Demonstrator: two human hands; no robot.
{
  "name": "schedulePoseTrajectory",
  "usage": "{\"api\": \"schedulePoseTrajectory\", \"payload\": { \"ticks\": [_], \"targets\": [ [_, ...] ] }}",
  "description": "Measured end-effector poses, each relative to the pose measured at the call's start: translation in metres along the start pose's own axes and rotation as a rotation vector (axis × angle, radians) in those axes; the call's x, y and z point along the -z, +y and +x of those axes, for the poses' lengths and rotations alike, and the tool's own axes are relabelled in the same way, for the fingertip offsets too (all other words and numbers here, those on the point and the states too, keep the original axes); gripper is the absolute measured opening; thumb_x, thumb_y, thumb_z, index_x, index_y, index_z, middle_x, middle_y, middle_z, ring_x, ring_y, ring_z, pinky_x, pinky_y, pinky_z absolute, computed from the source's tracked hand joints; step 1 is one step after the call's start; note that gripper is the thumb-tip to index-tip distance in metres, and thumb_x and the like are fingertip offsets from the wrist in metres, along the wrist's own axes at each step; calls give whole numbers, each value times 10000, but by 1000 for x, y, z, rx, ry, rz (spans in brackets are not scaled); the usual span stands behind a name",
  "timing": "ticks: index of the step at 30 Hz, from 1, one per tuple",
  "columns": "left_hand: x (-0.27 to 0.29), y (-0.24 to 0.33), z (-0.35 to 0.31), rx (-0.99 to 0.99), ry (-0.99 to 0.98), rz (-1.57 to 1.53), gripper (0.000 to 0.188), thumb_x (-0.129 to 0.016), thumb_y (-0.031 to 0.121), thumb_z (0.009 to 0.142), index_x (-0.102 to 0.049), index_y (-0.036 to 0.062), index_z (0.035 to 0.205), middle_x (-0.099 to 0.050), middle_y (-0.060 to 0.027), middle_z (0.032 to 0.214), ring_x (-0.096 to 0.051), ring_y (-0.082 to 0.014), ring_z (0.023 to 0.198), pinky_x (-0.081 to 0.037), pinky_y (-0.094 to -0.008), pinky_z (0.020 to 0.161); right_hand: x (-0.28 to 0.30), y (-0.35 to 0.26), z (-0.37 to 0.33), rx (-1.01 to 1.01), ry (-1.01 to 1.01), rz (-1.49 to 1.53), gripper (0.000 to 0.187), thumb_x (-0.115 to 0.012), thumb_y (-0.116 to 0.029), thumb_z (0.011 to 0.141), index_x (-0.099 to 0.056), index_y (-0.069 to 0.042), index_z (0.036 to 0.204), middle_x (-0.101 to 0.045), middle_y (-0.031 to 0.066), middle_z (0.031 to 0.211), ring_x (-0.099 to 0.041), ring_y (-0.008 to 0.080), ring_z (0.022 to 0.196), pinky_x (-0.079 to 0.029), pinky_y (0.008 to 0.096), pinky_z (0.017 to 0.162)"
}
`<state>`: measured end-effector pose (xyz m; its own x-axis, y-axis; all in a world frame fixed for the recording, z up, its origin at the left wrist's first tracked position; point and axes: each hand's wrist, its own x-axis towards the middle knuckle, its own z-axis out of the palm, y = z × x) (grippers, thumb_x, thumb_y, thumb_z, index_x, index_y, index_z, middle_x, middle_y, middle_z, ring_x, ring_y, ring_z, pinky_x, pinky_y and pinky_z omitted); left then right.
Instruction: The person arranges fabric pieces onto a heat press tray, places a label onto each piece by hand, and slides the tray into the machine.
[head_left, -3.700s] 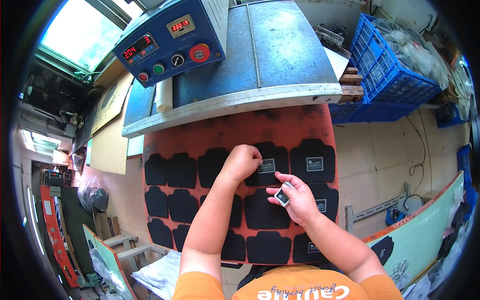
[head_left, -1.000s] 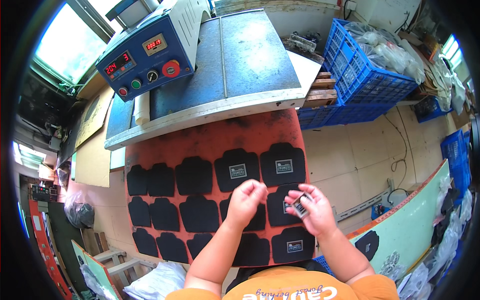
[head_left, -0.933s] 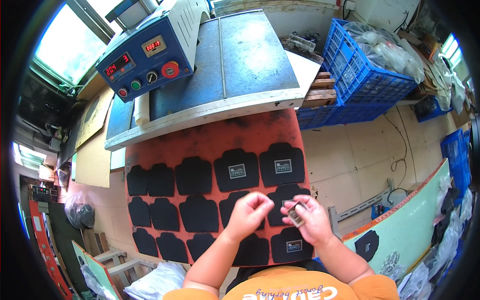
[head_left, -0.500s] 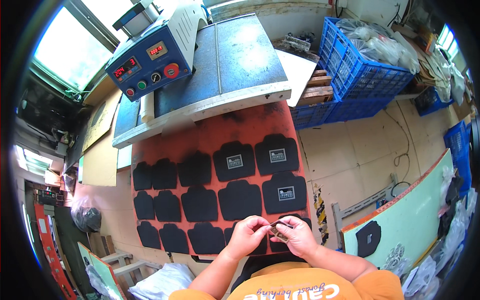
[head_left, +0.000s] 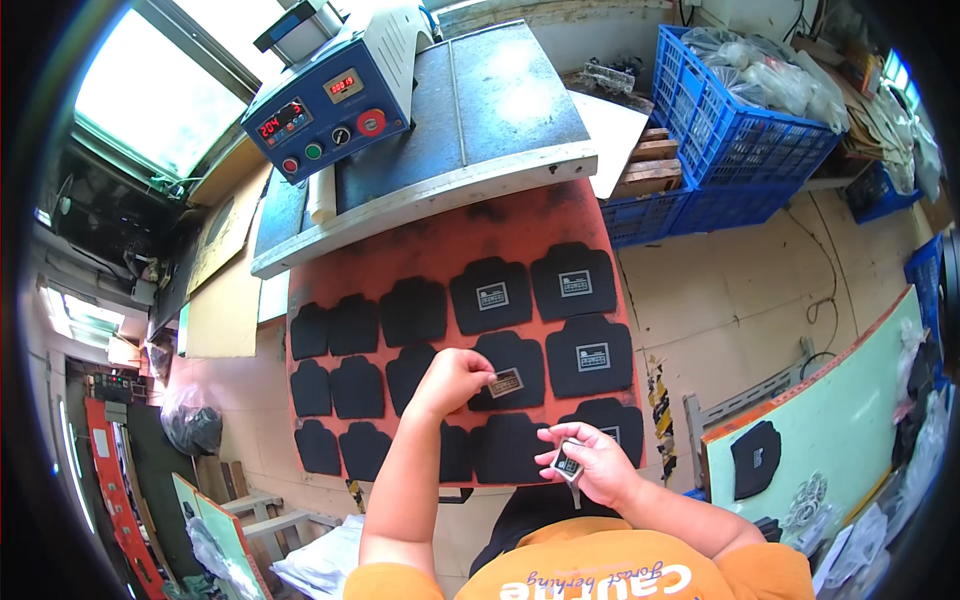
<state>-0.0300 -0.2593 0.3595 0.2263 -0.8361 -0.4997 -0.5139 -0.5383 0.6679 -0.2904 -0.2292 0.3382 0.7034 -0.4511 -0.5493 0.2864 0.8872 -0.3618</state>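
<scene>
My left hand (head_left: 458,382) reaches over the red board (head_left: 440,225), its fingertips pinched at the left edge of a small brownish rectangular label (head_left: 508,382). That label lies against a black, shoulder-shaped fabric piece (head_left: 510,350) in the middle row. Close to my body, my right hand (head_left: 592,470) is closed around a small stack of similar labels (head_left: 568,464); how many is hidden. Rows of black pieces cover the board. Grey labels sit on pieces in its right part, such as one label (head_left: 492,296) in the far row and another (head_left: 592,357) in the middle row.
Beyond the board stands a heat press with a blue control box (head_left: 330,110) and a metal-edged table (head_left: 440,190). Blue crates (head_left: 745,130) with plastic bags stand at the far right. A pale green board (head_left: 820,400) on the right carries a black piece (head_left: 756,458).
My left hand has moved away from the right hand, forward and left, bringing a label to a middle-row piece. The right hand keeps the stack near my body. The whole view has shifted slightly.
</scene>
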Motion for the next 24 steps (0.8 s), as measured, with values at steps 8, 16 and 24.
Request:
{"api": "schedulePoseTrajectory", "payload": {
  "ticks": [8,16,24],
  "targets": [
    [-2,2,24,-120,-5,226,146,-679,110,731,-700,12,838,-656,-120,694,-622,-176,636,-487,-295,630,-13,8,35,87,70,49,307,-416,-32,948,-453,15,1249,-473,119,1220,-607,286,990,-560,375,796],
    [3,-4,28,-175,-22,233,141,-677,147,720,-704,41,809,-652,-154,714,-645,-280,705,-496,-351,670,-21,12,41,115,170,43,292,-385,-17,951,-469,9,1229,-487,118,1221,-605,298,996,-562,391,796],
    [5,-6,30,-174,-68,249,146,-684,181,722,-710,67,809,-661,-136,726,-648,-273,725,-499,-350,683,-25,16,42,141,218,25,288,-377,-14,951,-473,3,1222,-488,125,1238,-602,299,1006,-560,399,801]
  ]
}}
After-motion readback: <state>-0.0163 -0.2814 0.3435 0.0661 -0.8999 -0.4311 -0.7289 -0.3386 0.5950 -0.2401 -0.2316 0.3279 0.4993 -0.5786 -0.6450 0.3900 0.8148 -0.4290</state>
